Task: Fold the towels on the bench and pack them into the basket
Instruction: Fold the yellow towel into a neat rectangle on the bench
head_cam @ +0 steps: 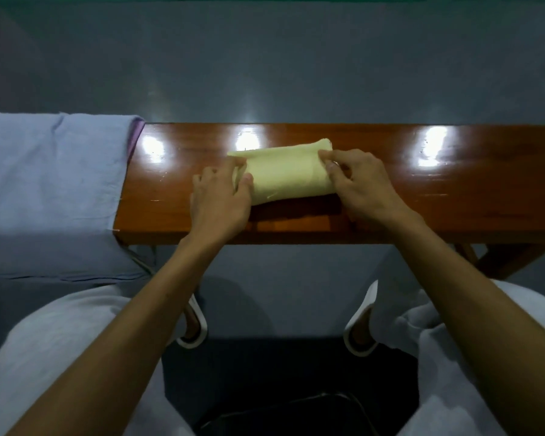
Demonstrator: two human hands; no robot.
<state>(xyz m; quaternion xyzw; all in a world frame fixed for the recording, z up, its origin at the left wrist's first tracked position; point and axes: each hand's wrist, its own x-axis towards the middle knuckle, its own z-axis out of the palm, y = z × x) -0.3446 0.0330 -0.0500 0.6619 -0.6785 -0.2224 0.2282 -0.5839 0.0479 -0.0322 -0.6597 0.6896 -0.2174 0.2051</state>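
Note:
A pale yellow towel (285, 173), folded into a narrow bundle, lies on the glossy brown wooden bench (422, 199). My left hand (219, 202) grips its left end, thumb on top and fingers tucked under the fold. My right hand (359, 180) pinches its right end between thumb and fingers. A light blue towel (48, 171) lies spread over the bench's left end and hangs over the front edge, with a strip of purple cloth (136, 133) showing beneath it. No basket shows in the head view.
Grey floor (265, 64) stretches beyond the bench. My knees in light trousers and white slippers (195, 328) sit below the front edge. A dark bag (296, 388) lies on the floor between my legs.

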